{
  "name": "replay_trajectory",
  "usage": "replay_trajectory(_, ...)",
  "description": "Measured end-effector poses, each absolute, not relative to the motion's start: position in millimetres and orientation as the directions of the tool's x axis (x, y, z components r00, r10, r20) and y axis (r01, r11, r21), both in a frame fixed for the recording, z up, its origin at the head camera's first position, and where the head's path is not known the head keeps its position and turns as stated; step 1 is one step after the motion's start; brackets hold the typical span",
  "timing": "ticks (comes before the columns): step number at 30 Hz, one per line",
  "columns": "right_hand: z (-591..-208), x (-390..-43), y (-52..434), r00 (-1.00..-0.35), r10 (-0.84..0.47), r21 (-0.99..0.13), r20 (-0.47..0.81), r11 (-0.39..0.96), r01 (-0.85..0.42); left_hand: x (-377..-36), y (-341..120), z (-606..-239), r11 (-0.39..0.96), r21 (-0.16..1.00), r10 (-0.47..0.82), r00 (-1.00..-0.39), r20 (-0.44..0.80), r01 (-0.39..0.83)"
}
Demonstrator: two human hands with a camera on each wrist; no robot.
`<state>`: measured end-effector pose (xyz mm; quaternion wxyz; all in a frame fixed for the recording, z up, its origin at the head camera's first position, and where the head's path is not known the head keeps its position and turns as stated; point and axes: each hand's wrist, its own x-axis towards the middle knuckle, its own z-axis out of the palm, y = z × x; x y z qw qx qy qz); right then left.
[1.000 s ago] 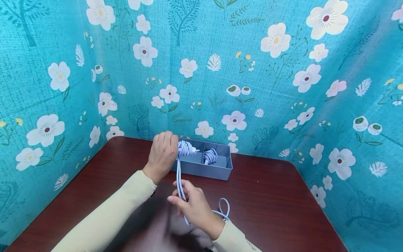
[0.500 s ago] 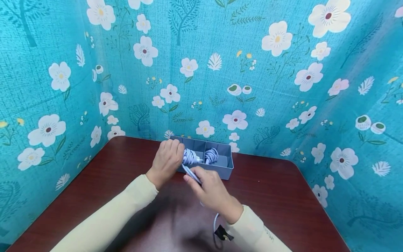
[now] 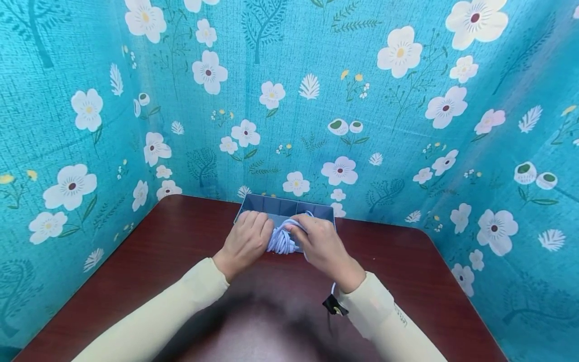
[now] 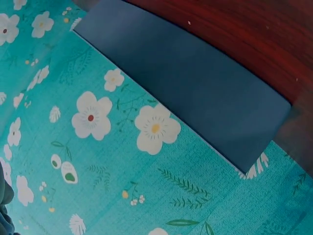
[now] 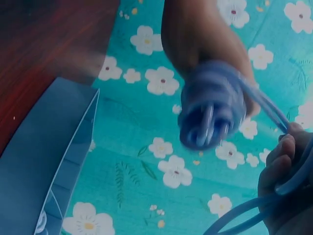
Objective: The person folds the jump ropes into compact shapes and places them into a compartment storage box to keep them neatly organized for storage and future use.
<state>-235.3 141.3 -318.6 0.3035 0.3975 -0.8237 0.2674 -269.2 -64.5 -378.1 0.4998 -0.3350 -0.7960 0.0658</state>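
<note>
My left hand (image 3: 246, 239) grips a wound bundle of pale lavender cable (image 3: 280, 242) in front of the box. In the right wrist view the bundle (image 5: 211, 100) shows end-on, with pale prong-like ends in its middle, held by the left hand (image 5: 208, 36). To its right, my right hand (image 3: 323, 246) pinches a doubled length of the same cable, which runs taut to the bundle. Loose loops of cable (image 5: 244, 210) trail below the right fingers. The left wrist view shows neither my left hand nor the cable.
Behind the hands a blue-grey divided box (image 3: 262, 203) stands at the back of the dark red table (image 3: 190, 231). Inside it lies another cable coil (image 5: 42, 223), partly hidden. A floral turquoise curtain (image 3: 294, 151) hangs close behind. Something black (image 3: 334, 304) hangs at my right cuff.
My right hand has risen from below the bundle to its upper right, bringing the doubled cable over it. The left hand has shifted slightly right and down with the bundle.
</note>
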Motion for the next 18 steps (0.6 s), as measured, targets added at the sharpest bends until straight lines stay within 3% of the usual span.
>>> replay_trajectory(12,-326,-265,153,-0.480,-0.462,-0.250,0.745,0.474,-0.844,-257,-64,-380,0.701,-0.459,0.633,-0.180,0.753,0.545)
replay_trajectory(18,-342,-281,159,-0.466,-0.527,-0.227,0.710,0.456,-0.861,-249,-65,-375,0.696,-0.401,0.603,-0.183,0.776,0.595)
